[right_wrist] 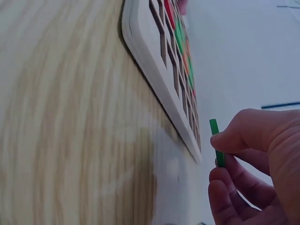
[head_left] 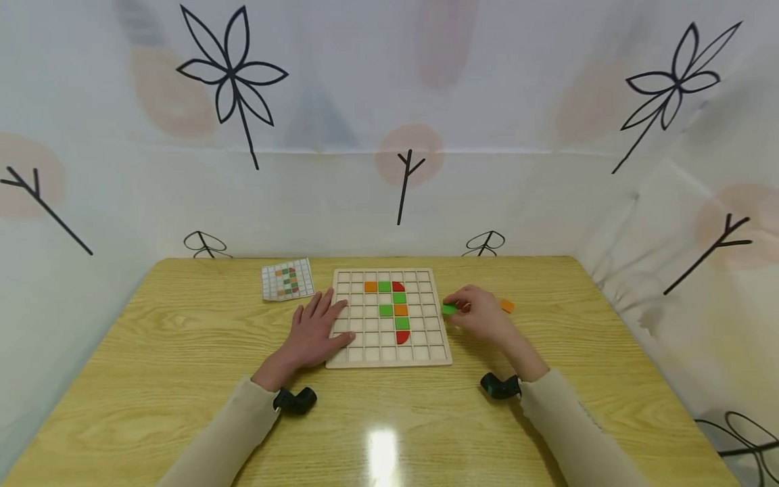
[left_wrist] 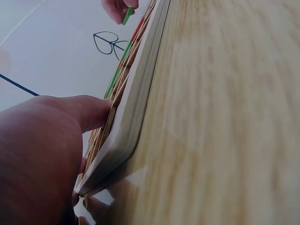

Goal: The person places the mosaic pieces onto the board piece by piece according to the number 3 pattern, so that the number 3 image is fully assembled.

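A wooden grid board [head_left: 371,358] lies mid-table, with green, orange and red tiles in some of its cells. My left hand [head_left: 313,331] rests on the board's left edge, fingers spread; its thumb lies over the rim in the left wrist view. Just off the board's right side, my right hand [head_left: 481,314] pinches a green tile [right_wrist: 217,143] between thumb and fingers. That tile is held up on edge in the right wrist view. An orange tile [head_left: 507,306] lies on the table, partly behind the right hand.
A small printed card [head_left: 288,279] with a coloured grid pattern lies left of the board's far corner. The wooden table [head_left: 182,352] meets patterned cloth walls [head_left: 341,203] at the back and sides. Each wrist carries a black camera [head_left: 295,401].
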A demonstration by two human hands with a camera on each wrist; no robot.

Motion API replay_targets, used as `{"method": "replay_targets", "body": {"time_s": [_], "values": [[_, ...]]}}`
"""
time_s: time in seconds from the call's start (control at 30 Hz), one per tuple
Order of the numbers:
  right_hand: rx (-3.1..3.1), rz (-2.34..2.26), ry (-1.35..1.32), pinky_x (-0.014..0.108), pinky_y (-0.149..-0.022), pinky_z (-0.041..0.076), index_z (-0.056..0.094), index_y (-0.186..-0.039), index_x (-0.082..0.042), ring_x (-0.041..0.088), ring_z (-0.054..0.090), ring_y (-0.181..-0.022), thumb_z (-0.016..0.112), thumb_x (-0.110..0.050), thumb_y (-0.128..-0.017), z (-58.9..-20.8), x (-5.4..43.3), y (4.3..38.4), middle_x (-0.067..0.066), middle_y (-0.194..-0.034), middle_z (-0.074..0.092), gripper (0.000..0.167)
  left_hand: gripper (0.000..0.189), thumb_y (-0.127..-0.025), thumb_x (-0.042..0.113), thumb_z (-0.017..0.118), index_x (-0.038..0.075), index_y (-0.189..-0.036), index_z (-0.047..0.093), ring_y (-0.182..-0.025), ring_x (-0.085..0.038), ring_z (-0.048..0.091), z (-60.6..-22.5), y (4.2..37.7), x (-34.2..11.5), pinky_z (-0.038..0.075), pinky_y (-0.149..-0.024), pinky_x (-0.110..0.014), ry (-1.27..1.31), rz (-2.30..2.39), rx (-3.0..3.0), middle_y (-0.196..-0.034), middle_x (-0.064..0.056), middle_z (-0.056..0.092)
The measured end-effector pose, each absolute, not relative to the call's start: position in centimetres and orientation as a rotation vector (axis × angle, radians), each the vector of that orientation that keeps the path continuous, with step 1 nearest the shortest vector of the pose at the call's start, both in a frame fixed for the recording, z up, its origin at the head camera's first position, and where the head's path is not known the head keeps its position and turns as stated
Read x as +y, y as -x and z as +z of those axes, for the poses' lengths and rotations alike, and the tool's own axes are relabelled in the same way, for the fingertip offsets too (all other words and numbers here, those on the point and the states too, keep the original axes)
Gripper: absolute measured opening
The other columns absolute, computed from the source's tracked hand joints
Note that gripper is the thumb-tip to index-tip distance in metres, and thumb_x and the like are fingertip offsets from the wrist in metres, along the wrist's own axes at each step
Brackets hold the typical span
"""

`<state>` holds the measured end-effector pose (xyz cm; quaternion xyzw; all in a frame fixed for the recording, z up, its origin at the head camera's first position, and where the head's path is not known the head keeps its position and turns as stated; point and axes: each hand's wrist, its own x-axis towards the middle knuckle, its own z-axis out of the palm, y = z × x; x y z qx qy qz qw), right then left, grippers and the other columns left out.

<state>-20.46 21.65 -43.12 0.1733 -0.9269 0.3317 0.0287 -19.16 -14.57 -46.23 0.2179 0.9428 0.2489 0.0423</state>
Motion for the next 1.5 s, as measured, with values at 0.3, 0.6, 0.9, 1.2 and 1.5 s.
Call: {"method": "replay_targets", "body": {"time_s": [0.3,0.6,0.9,1.2,1.5], "values": [[-2.938,1.061,-0.642,0.032,-0.074,0.05,0.075,-0.107,-0.006,0.017,0.055,-0.084,0.075,-0.003,-0.082,-43.2,17.9,20.1,0.003,-0.1,0.062,0.025,0.069,-0.099,0.044,0.058,0.011,-0.155,0.036,-0.15,-0.04,0.003,-46.2,19.1,-14.6,0.003,-0.112,-0.067,-0.677,0.773,2.893,-0.165,-0.018,0.01],[-2.946,1.083,-0.818,0.027,-0.067,0.046,0.076,-0.104,-0.009,0.014,0.052,-0.078,0.074,-0.002,-0.082,-43.2,15.2,19.5,-0.001,-0.097,0.061,0.024,0.069,-0.099,0.044,0.057,0.011,-0.156,0.035,-0.151,-0.04,0.002,-46.2,19.0,-14.6,0.002,-0.112,-0.068,-0.675,0.772,2.889,-0.165,-0.018,0.009],[-2.958,1.081,-0.94,0.027,-0.067,0.047,0.075,-0.105,-0.01,0.012,0.053,-0.077,0.074,-0.003,-0.085,-43.3,13.3,19.2,-0.002,-0.094,0.063,0.021,0.07,-0.099,0.046,0.057,0.012,-0.156,0.034,-0.151,-0.039,0.002,-46.2,19.1,-14.6,0.003,-0.112,-0.067,-0.667,0.747,2.897,-0.165,-0.017,0.008],[-2.957,1.054,-0.978,0.033,-0.076,0.047,0.076,-0.102,-0.013,0.014,0.054,-0.085,0.075,-0.006,-0.086,-43.6,12.7,19.2,-0.004,-0.1,0.065,0.018,0.071,-0.099,0.048,0.056,0.013,-0.157,0.033,-0.151,-0.038,0.001,-46.4,19.2,-14.6,0.002,-0.113,-0.066,-0.664,0.752,2.895,-0.166,-0.015,0.008],[-3.003,1.232,-0.898,0.033,-0.082,0.045,0.079,-0.1,-0.018,0.015,0.053,-0.09,0.078,-0.008,-0.086,-44.0,13.0,19.7,-0.006,-0.1,0.063,0.018,0.071,-0.099,0.046,0.057,0.013,-0.157,0.033,-0.151,-0.039,0.001,-46.2,19.2,-14.5,0.002,-0.113,-0.066,-0.653,0.735,2.894,-0.166,-0.016,0.008]]}}
